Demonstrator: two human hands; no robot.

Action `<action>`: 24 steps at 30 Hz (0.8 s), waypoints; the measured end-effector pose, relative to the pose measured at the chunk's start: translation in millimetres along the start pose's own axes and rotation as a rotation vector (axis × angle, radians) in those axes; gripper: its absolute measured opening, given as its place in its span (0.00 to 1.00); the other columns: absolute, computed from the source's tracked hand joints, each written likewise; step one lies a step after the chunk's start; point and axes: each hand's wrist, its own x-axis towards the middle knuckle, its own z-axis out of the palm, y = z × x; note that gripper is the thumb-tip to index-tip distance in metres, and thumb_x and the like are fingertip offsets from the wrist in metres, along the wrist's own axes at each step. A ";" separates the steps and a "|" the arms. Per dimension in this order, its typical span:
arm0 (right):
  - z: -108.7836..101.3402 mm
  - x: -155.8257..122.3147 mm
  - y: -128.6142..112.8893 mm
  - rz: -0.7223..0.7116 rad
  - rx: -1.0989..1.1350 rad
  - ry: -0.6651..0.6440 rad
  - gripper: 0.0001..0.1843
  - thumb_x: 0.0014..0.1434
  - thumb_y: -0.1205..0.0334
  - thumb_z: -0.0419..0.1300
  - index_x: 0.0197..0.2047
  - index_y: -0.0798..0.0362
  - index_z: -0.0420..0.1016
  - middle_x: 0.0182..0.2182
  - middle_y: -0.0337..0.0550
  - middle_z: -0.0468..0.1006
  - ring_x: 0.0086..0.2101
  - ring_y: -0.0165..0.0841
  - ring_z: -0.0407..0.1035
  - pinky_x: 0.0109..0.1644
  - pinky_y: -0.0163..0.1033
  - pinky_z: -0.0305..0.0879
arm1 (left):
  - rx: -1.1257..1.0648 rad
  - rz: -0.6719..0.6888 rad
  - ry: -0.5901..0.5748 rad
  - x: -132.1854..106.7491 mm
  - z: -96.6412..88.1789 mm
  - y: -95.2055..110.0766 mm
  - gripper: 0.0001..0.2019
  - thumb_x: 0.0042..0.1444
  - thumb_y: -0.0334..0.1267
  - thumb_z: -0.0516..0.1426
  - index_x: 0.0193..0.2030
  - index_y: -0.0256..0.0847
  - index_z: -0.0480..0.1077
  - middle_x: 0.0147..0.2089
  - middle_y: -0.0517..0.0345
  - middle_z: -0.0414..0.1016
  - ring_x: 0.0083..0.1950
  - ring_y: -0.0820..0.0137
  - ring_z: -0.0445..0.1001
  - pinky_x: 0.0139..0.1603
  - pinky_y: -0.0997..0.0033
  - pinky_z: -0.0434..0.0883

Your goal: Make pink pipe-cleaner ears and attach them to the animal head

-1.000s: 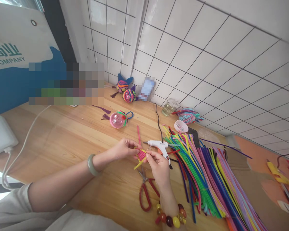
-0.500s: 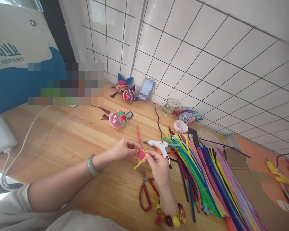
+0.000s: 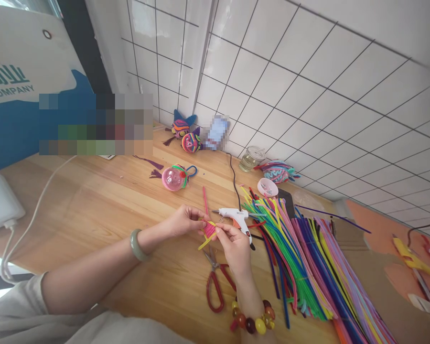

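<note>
A small piece of pink and yellow pipe cleaners (image 3: 209, 232) is pinched between both hands just above the wooden table. Its pink strands lie side by side within yellow ones, and a yellow end sticks out at the lower left. My left hand (image 3: 184, 221) is closed on its upper left edge. From the other side, my right hand (image 3: 237, 248) grips its right edge with thumb and finger; the fingertips cover part of the piece. Close to the right wrist lie red-handled scissors (image 3: 215, 284). Just beyond the right hand is a white glue gun (image 3: 236, 215).
Several bundled pipe cleaners (image 3: 301, 258) spread over the right side. A clear ball ornament (image 3: 174, 177) lies beyond my hands. Along the tiled wall stand a glass jar (image 3: 251, 159), a pink dish (image 3: 267, 187) and a phone (image 3: 217, 133). A white cable (image 3: 39, 205) runs at the left.
Hardly anything differs. The camera view has shifted slightly, and both hands keep the same pinch on the pink and yellow piece.
</note>
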 end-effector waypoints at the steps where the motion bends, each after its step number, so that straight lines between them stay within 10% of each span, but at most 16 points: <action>1: 0.0 0.0 0.0 0.000 0.002 -0.001 0.10 0.48 0.60 0.59 0.33 0.56 0.75 0.21 0.41 0.76 0.24 0.32 0.70 0.31 0.38 0.69 | 0.003 0.003 -0.002 0.1 -0.3 -0.4 0.14 0.41 0.40 0.62 0.34 0.33 0.73 0.30 0.55 0.77 0.29 0.71 0.74 0.33 0.72 0.72; 24: -0.9 -1.4 -0.4 0.012 -0.009 -0.009 0.10 0.48 0.60 0.59 0.34 0.56 0.75 0.22 0.42 0.76 0.25 0.32 0.70 0.32 0.37 0.68 | 0.005 -0.034 -0.014 -1.0 -1.5 1.4 0.12 0.41 0.38 0.61 0.33 0.33 0.72 0.30 0.55 0.77 0.29 0.71 0.74 0.34 0.73 0.72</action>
